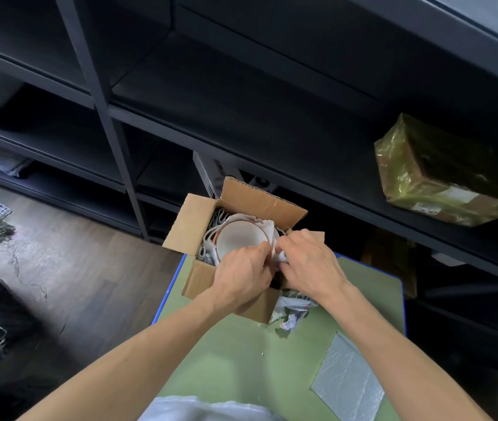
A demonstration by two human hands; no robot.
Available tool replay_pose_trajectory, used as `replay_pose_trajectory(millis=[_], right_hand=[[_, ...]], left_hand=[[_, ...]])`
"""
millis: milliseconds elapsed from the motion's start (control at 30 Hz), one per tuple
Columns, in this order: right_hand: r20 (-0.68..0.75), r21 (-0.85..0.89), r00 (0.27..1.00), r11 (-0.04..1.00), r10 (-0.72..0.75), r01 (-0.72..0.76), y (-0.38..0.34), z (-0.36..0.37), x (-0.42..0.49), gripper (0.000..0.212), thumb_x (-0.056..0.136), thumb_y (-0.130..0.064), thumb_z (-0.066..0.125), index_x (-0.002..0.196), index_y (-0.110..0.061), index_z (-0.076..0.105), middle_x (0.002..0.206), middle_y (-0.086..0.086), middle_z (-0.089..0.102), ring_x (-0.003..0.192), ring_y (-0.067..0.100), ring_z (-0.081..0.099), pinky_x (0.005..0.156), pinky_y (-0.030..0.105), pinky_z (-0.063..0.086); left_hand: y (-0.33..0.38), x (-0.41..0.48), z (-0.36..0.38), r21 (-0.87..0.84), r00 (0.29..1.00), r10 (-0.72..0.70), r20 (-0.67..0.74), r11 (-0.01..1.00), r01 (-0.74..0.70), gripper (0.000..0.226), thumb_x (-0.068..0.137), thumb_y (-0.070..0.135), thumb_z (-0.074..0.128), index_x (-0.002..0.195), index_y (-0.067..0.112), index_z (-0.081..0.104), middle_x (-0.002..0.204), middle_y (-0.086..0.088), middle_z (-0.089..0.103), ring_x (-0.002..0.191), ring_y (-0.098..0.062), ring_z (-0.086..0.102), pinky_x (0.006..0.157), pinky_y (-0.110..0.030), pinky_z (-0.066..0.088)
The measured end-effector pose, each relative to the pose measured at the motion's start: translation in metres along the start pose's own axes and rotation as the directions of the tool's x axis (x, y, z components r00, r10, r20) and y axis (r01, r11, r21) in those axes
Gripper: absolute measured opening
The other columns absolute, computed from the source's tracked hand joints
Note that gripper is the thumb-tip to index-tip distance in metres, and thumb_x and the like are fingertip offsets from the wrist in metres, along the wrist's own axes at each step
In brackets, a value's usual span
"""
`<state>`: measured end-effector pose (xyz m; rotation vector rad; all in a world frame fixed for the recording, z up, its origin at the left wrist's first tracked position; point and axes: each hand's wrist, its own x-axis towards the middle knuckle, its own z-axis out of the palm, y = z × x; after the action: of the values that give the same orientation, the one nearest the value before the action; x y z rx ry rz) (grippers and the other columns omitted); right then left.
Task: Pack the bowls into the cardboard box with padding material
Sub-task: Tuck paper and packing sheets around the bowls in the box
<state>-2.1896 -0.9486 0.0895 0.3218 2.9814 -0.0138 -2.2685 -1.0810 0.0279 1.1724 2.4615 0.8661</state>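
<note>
You will find nothing here that reads as a word or number. The wrapped parcel on the shelf carries a white label and a smaller printed sticker beside it, but the print on both is too small and blurred to make out. The crumpled paper at the near corner of the cardboard box shows printed marks, and the white panel behind the box shows dark ones, all illegible.
</note>
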Motion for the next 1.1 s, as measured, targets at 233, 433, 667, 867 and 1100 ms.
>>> replay_pose_trajectory(millis=[233, 433, 667, 867, 1100], right_hand=[[0.000, -0.039, 0.999, 0.998, 0.047, -0.047, -0.009, 0.010, 0.002, 0.020, 0.077, -0.014, 0.068, 0.097, -0.014, 0.065, 0.087, 0.003, 0.064, 0.094, 0.027, 0.054, 0.068, 0.034, 0.042], [0.027, 0.104, 0.997, 0.992, 0.070, -0.073, -0.004, 0.001, 0.000, 0.022, 0.087, -0.018, 0.064, 0.109, -0.018, 0.065, 0.101, 0.002, 0.064, 0.110, 0.021, 0.051, 0.081, 0.032, 0.044], [-0.023, 0.031, 0.993, 0.993, 0.113, -0.112, -0.013, 0.014, -0.001, 0.010, 0.078, -0.010, 0.068, 0.087, -0.014, 0.064, 0.076, 0.001, 0.062, 0.090, 0.026, 0.054, 0.062, 0.031, 0.032], [-0.104, 0.103, 0.986, 0.987, 0.130, -0.120, -0.010, 0.011, -0.010, 0.014, 0.078, -0.017, 0.070, 0.092, -0.018, 0.070, 0.089, -0.004, 0.066, 0.090, 0.023, 0.053, 0.069, 0.036, 0.048], [-0.055, 0.101, 0.985, 0.982, 0.164, -0.158, -0.015, 0.019, -0.003, 0.019, 0.080, -0.011, 0.067, 0.098, -0.018, 0.070, 0.081, -0.004, 0.065, 0.090, 0.022, 0.050, 0.064, 0.033, 0.040]], left_hand=[[-0.001, 0.000, -0.001, -0.016, 1.000, -0.005, 0.010, 1.000, 0.005, 0.011, 0.088, 0.027, 0.049, 0.089, 0.017, 0.050, 0.079, -0.002, 0.065, 0.067, -0.032, 0.056, 0.054, -0.034, 0.034], [0.001, -0.001, -0.002, -0.012, 1.000, -0.006, 0.011, 1.000, 0.006, 0.018, 0.092, 0.035, 0.049, 0.089, 0.018, 0.048, 0.078, -0.001, 0.064, 0.063, -0.029, 0.050, 0.054, -0.034, 0.033], [0.001, -0.002, -0.004, -0.013, 1.000, -0.028, 0.010, 1.000, 0.028, 0.010, 0.093, 0.027, 0.047, 0.091, 0.019, 0.042, 0.071, 0.002, 0.053, 0.062, -0.029, 0.044, 0.054, -0.034, 0.027], [0.003, -0.004, -0.005, 0.013, 1.000, 0.012, -0.028, 1.000, -0.012, 0.025, 0.093, 0.019, 0.047, 0.117, 0.016, 0.040, 0.058, 0.006, 0.040, 0.055, -0.030, 0.041, 0.044, -0.033, 0.014], [0.000, -0.002, -0.005, -0.085, 0.999, 0.040, -0.032, 0.995, -0.043, 0.015, 0.098, 0.021, 0.045, 0.111, 0.023, 0.039, 0.060, 0.007, 0.041, 0.058, -0.029, 0.048, 0.048, -0.034, 0.031]])
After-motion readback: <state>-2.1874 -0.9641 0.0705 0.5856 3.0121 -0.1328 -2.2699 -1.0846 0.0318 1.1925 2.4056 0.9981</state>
